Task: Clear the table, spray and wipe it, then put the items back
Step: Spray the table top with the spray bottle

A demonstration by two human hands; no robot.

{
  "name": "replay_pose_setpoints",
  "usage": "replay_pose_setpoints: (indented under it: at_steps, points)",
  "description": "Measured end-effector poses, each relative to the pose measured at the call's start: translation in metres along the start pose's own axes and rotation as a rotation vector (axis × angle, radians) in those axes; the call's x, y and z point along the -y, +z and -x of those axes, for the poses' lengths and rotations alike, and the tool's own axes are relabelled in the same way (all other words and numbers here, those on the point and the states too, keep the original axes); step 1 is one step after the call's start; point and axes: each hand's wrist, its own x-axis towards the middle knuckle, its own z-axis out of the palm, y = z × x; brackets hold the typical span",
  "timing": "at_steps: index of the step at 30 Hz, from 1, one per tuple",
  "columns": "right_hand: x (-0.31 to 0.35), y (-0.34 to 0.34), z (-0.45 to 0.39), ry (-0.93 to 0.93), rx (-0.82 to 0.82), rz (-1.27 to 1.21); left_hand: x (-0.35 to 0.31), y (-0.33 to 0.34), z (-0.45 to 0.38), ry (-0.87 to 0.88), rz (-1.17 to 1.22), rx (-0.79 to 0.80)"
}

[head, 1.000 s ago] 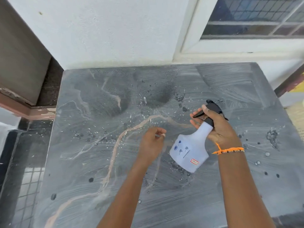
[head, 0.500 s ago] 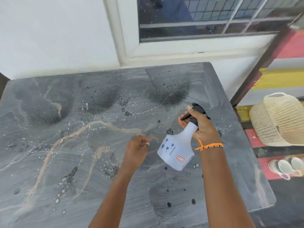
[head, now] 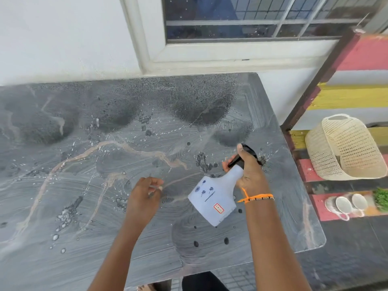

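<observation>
A grey marble table [head: 63, 206] fills the view, wet with spray patches and droplets along its far side. My right hand [head: 249, 171] grips the neck of a white spray bottle [head: 214, 198] with a black trigger head, tilted with the nozzle toward the far right of the table, fingers on the trigger. My left hand [head: 142, 198] hovers just left of the bottle above the tabletop, fingers curled loosely, with a small pale thing between fingertips that I cannot identify.
A cream woven basket [head: 344, 148] lies tipped on coloured steps to the right of the table. Pale slippers [head: 346, 204] sit below it on a red step. A white wall and a window [head: 252, 17] stand behind the table.
The view has swung to the right, bringing the basket and steps into sight. A fresh dark spray patch has appeared at the table's far right. Both hands keep the same pose.
</observation>
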Motion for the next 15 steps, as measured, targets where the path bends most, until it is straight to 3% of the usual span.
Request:
replay_pose_setpoints:
  at_steps: [3,10,15]
  points:
    - [-0.030,0.008,0.020,0.034,0.100,0.009,0.016,-0.016,0.020,-0.020,0.024,-0.064]
    - [-0.133,0.045,0.088,0.201,0.456,0.492,0.067,-0.067,0.078,-0.022,-0.065,-0.239]
    - [-0.240,0.066,0.143,0.378,0.650,0.763,0.122,-0.116,0.137,-0.185,-0.134,-0.409]
